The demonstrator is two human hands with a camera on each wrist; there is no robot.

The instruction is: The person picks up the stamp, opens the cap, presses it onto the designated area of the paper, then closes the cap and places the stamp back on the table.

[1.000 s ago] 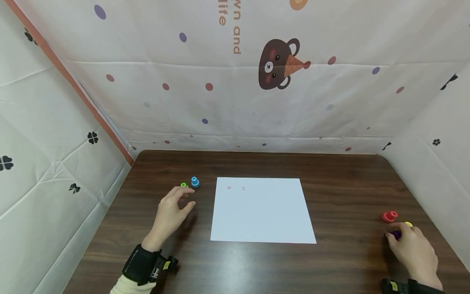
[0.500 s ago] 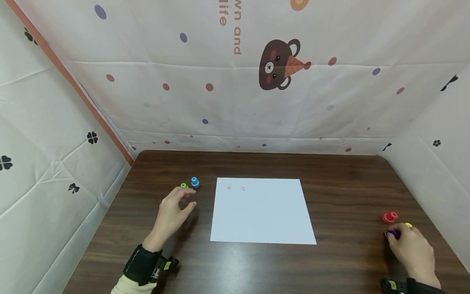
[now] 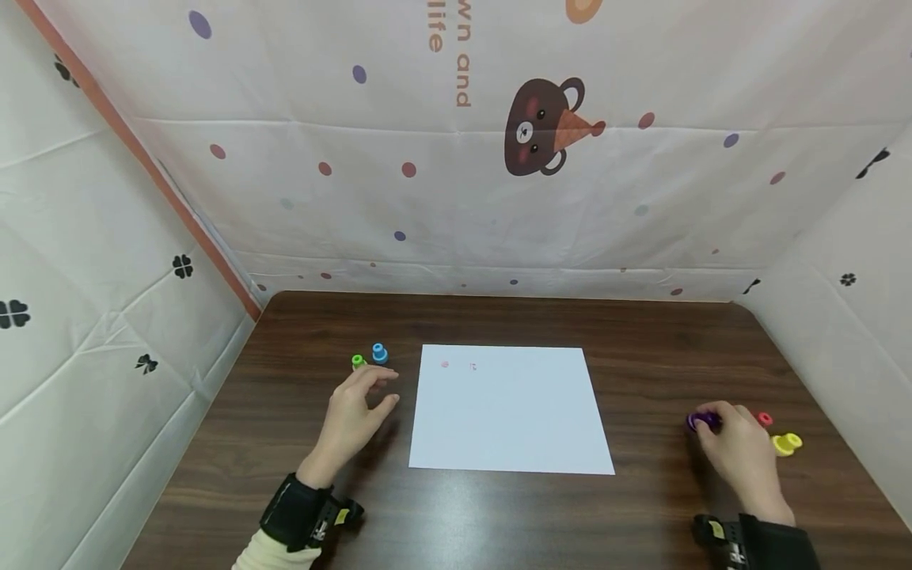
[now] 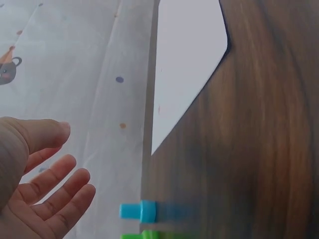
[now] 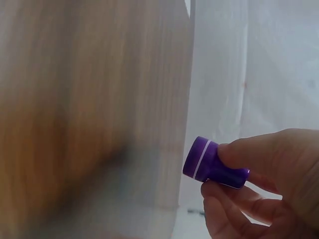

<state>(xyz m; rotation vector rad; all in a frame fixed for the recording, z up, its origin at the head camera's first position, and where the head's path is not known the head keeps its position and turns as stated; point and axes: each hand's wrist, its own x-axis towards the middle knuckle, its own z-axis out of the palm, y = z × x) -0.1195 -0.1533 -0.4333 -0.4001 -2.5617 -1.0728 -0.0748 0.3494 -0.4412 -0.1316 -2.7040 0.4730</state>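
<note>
One right hand (image 3: 741,451) pinches a purple piece (image 5: 212,169) between thumb and fingertips above the bench (image 3: 513,522), right of the paper (image 3: 509,412); the left hand (image 3: 349,423) hovers near the green piece (image 3: 359,360), thumb and fingers apart.

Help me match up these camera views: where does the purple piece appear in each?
Head: the purple piece is well right of centre, pinched by the right hand.
Left wrist: not in it.
Right wrist: right of and below centre, held in that same hand.
Shared landmark: the brown table, which meets the pale backdrop in all three.
</note>
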